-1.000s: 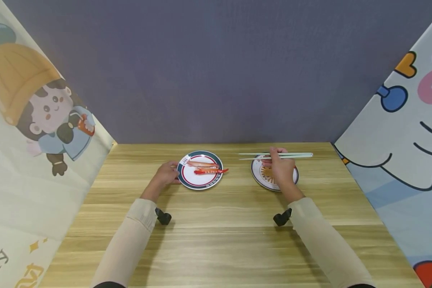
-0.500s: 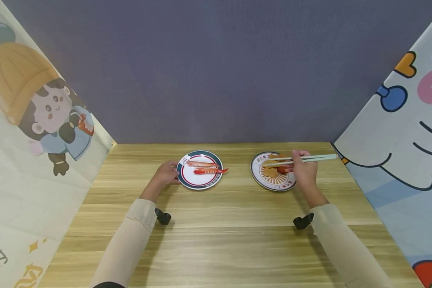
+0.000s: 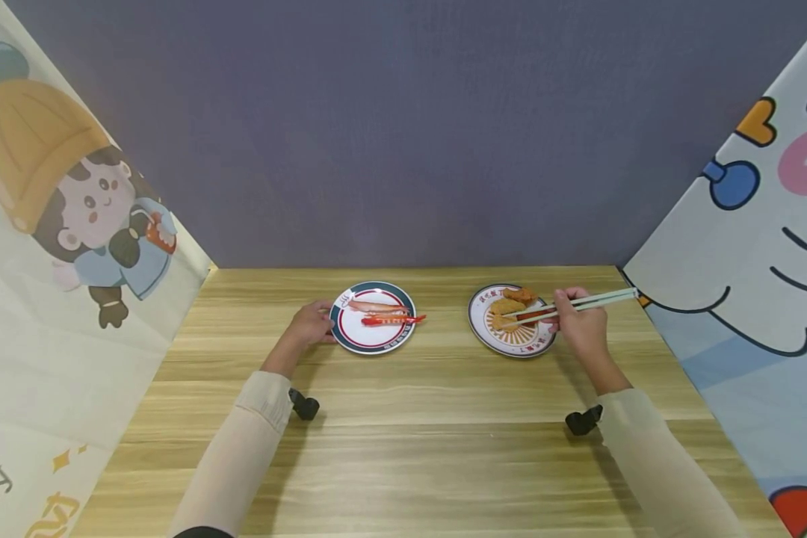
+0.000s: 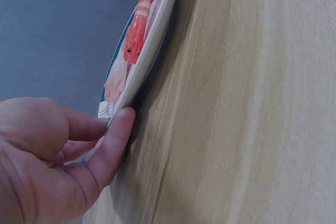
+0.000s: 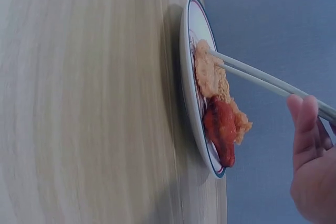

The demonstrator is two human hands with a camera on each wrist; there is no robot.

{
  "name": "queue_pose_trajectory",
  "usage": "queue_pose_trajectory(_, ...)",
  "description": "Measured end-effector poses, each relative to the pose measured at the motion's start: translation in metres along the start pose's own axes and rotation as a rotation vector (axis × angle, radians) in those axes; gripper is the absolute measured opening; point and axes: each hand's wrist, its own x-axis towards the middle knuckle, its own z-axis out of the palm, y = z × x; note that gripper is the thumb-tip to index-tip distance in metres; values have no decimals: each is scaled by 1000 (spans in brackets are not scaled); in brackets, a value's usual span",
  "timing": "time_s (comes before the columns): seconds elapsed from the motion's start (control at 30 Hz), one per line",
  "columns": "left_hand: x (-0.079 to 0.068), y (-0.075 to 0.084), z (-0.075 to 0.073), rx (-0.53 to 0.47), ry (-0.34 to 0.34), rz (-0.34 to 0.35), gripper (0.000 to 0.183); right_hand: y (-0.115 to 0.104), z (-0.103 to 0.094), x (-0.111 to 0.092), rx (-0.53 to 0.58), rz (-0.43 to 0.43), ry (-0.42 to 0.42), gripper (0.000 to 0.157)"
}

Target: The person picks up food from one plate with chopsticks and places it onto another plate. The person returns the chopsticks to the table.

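My right fingers (image 5: pixel 305 127) pinch 2 chopsticks (image 5: pixel 262 80), tips at pale fried chicken piece (image 5: pixel 203 74) on right plate (image 5: pixel 197 22). Looks light, bumpy, not slippery; I'd squeeze middle. Left fingers (image 4: pixel 118 132) pinch left plate (image 3: pixel 351 329).

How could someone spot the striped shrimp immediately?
On the wooden table, find the teal-rimmed plate that the left hand grips. The shrimp lies there, set apart from the paler pink piece beside it by its bright red, white-banded body.
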Motion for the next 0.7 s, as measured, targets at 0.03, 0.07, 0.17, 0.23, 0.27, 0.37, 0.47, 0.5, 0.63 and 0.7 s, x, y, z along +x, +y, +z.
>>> queue_pose_trajectory(0.03,0,0,0,0,1,-1,54,0,-1,0,2,-3,-9,18)
queue_pose_trajectory(0.07,-1,0,0,1,1,-3,54,0,-1,0,5,-4,-17,18)
queue_pose_trajectory(0.17,-2,1,0,-2,2,-9,54,-3,-3,-2,10,-16,-65,20)
queue_pose_trajectory(0.23,-2,1,0,-3,2,-11,53,-8,-6,-5,0,-43,-104,22)
queue_pose_trajectory(0.27,-2,1,0,-4,3,-12,53,-12,-7,-7,-8,-67,-126,23)
queue_pose_trajectory(0.37,-2,1,0,-4,5,-9,53,-24,-10,-15,-44,-152,-174,22)
queue_pose_trajectory(0.47,-3,2,0,1,7,-3,53,-33,-12,-21,-82,-225,-196,19)
queue_pose_trajectory(0.5,-4,2,0,3,6,1,53,-34,-12,-22,-92,-242,-199,19)
queue_pose_trajectory(0.63,-6,2,0,17,8,2,53,-31,-12,-25,-94,-261,-210,18)
queue_pose_trajectory(0.7,-6,1,0,25,9,1,52,-27,-11,-27,-95,-260,-214,18)
